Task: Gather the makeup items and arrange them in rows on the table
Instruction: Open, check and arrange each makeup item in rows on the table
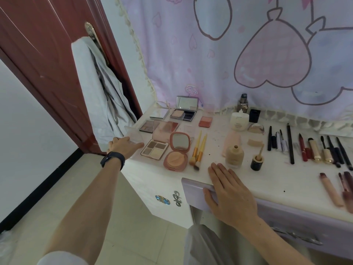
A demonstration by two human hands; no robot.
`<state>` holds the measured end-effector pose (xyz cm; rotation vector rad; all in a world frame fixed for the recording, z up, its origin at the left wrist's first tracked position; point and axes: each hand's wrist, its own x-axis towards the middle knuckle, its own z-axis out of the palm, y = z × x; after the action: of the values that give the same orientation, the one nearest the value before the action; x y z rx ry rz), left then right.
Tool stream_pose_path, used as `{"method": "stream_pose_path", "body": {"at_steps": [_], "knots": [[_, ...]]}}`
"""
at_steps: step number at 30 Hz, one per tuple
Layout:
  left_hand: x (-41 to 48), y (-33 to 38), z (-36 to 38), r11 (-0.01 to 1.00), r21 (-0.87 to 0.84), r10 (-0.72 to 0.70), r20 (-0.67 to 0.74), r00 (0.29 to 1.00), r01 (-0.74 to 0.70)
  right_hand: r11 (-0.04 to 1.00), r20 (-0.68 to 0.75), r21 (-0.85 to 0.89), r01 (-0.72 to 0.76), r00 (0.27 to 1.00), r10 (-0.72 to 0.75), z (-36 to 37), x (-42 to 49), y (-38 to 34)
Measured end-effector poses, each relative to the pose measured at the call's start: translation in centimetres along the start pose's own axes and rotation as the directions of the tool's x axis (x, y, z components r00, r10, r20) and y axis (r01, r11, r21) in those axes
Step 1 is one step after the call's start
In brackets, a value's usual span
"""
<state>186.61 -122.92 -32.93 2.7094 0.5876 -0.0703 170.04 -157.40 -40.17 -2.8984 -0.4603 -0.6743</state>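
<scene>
One flat right hand touches table.

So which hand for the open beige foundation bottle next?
Probably right. The right hand lies flat in front of the open beige foundation bottle; the left hand is at the left edge of the white table.
</scene>
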Motion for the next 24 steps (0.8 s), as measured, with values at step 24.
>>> {"method": "stream_pose_path", "body": {"at_steps": [24], "knots": [[-0.6, -2.8, -0.9, 0.972, -0.215, 0.087, -0.044, 0.995, -0.095, 1.0, 0.012, -0.008, 0.001, 1.0, -0.001, -0.4, 0.1, -0.1]]}}
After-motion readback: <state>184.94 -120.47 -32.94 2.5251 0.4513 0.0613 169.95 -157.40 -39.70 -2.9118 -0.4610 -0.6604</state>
